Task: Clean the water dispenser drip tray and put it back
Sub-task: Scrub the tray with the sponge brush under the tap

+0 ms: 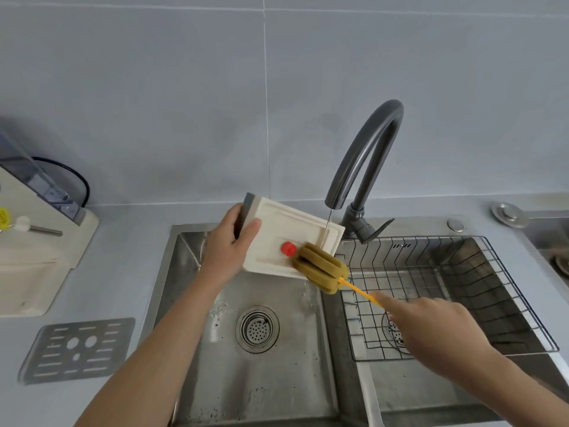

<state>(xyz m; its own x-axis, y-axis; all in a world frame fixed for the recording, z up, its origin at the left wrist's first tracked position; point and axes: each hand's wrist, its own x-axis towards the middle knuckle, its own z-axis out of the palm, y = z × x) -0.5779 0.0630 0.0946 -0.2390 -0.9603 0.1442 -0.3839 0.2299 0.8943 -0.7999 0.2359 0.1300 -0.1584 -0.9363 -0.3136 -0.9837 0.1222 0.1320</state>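
My left hand (229, 241) grips the left end of the white drip tray (286, 226), holding it tilted over the left sink basin. A red float (288, 249) sticks up from the tray's inside. My right hand (431, 325) holds the yellow handle of a sponge brush (320, 268); its brown-green sponge head presses on the tray's lower right corner. A thin stream of water falls from the grey tap (366, 161) onto the tray beside the sponge. The tray's grey slotted cover (78, 349) lies flat on the counter at the left.
The water dispenser (34, 229) stands on the counter at far left. The left basin (184, 303) has a round drain (258, 329). A black wire rack (462, 291) sits in the right basin. A tiled wall rises behind the sink.
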